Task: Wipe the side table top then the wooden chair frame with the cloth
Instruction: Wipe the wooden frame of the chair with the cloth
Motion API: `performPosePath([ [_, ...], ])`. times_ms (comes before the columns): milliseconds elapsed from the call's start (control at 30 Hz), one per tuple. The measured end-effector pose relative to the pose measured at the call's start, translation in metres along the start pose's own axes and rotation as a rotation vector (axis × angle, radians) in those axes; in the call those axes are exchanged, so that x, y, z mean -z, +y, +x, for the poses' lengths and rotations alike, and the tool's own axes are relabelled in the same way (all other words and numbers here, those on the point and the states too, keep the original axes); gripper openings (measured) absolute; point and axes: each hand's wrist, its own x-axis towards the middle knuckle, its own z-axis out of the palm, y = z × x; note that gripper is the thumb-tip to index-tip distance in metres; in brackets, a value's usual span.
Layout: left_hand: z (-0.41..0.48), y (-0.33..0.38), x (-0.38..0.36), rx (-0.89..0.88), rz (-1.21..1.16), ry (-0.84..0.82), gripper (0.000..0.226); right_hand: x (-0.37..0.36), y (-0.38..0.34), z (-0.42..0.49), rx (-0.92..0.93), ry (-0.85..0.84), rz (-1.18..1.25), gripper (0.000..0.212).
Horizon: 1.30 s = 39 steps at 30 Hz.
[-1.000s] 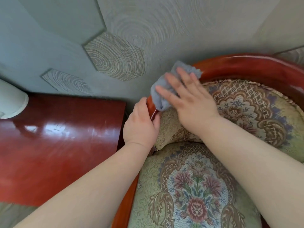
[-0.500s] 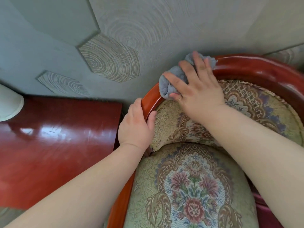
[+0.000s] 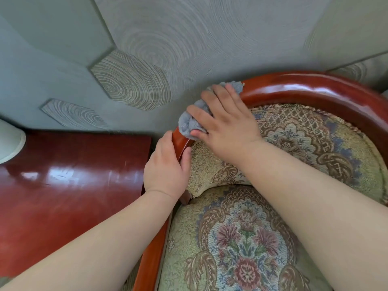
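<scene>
The right hand (image 3: 226, 127) is pressing the grey cloth (image 3: 188, 122) onto the wooden chair frame (image 3: 304, 87), at the bend where the back rail is curving down toward the arm. Its fingers are lying spread & mostly straight over the bunched cloth, w/ fabric poking out past the fingertips. The left hand (image 3: 165, 166) is gripping the same rail just below the cloth, fingers curled over the outer side, thumb on the inner side by the upholstery (image 3: 241, 248). The hands are sitting close, not touching. The side table (image 3: 73, 185) is standing just left of the chair, glossy top reflecting light, w/ a white rounded obj. (image 3: 9, 141) at its far-left edge.
</scene>
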Motion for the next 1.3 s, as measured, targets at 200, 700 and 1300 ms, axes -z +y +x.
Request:
performPosePath([
  [200, 0.000, -0.002, 0.001, 0.007, 0.006, -0.007, 0.057, 0.014, 0.052, -0.013, -0.262, 0.047, -0.123, 0.055],
  [700, -0.001, -0.002, 0.001, -0.004, 0.025, -0.006, 0.057, 0.030, 0.085, -0.023, -0.233, -0.020, -0.169, 0.060],
  [1300, 0.104, 0.117, 0.001, -0.549, 0.275, -0.063, 0.056, 0.037, 0.109, -0.034, -0.384, 0.023, -0.149, 0.057],
])
